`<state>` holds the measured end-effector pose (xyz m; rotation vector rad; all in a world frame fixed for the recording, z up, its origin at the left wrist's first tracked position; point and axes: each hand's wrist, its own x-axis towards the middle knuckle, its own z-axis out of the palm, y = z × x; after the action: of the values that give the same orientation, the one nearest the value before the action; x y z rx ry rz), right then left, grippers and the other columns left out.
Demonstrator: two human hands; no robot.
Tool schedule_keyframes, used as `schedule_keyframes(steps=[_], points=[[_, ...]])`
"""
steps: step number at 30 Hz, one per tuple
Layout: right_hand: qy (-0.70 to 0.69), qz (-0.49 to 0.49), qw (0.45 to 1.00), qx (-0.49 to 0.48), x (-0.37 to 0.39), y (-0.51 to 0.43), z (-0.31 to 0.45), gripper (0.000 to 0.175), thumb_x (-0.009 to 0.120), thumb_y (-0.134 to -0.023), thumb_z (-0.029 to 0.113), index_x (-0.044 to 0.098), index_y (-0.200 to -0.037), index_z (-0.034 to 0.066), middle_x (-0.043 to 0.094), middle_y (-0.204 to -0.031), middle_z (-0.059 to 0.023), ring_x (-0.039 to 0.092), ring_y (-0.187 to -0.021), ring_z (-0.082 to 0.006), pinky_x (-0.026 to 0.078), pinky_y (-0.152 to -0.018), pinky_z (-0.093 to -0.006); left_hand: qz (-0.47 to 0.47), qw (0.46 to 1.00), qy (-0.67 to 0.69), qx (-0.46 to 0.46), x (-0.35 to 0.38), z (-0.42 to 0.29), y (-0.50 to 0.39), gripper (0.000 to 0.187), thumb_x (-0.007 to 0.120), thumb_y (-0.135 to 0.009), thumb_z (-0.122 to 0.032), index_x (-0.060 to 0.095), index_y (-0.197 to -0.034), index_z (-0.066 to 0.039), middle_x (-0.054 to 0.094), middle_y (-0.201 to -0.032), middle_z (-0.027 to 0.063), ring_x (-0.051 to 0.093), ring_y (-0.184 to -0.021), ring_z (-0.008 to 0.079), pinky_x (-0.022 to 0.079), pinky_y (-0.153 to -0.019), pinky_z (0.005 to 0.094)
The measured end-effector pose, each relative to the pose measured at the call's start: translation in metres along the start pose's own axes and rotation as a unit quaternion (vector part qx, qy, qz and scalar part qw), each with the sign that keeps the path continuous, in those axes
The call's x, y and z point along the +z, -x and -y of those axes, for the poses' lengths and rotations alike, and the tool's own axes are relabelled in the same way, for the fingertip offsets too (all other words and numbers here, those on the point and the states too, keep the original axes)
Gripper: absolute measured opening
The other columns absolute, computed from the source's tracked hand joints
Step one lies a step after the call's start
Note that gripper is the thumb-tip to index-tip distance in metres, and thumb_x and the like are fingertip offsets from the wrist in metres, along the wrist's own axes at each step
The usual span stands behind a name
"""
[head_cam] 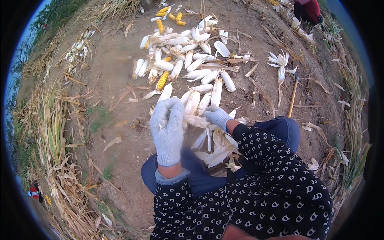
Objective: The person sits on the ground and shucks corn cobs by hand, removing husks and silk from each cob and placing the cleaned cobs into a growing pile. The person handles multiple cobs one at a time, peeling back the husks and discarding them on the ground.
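Observation:
My left hand, in a pale knitted glove, is raised above my lap with its fingers curled. No object shows clearly in it, and its inner side is partly hidden. My right hand, also gloved, is low beside a dry-husked maize ear. Its fingertips point left, and whether they grip the ear or its husk cannot be told. Loose pale husks lie between my bent knees, below the right hand. Just beyond both hands rests a pile of maize ears in white husks.
Bare yellow cobs lie among the husked ears, with several more yellow cobs farther off. To the right lies a wooden-handled tool. Dry maize stalks line the left side. Another person is at the upper right.

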<state>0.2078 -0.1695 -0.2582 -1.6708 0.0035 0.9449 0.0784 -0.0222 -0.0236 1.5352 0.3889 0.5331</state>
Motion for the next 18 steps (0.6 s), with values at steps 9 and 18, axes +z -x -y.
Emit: schedule_keyframes(steps=[9, 18], points=[[0.122, -0.306, 0.944, 0.001, -0.103, -0.093, -0.012, 0.038, 0.063, -0.09, 0.031, 0.074, -0.118, 0.0071, 0.077, -0.106, -0.0174, 0.073, -0.103, -0.0318, 0.054, -0.094, -0.0399, 0.015, 0.997, -0.057, -0.056, 0.006, -0.005, 0.0, 0.014, 0.06, -0.101, -0.006, 0.068, -0.111, -0.001, 0.065, -0.087, 0.0024, 0.057, -0.066, 0.0051, 0.045, -0.058, 0.0206], [0.395, -0.311, 0.862, 0.062, -0.133, -0.156, -0.013, 0.061, 0.076, -0.083, 0.035, 0.056, -0.137, 0.0124, 0.06, -0.134, -0.0195, 0.062, -0.121, -0.0427, 0.052, -0.102, -0.0509, 0.08, 0.979, -0.139, -0.128, 0.02, 0.003, -0.022, 0.02, 0.07, -0.092, -0.006, 0.07, -0.111, 0.001, 0.069, -0.098, 0.0071, 0.062, -0.079, 0.012, 0.051, -0.07, 0.027]])
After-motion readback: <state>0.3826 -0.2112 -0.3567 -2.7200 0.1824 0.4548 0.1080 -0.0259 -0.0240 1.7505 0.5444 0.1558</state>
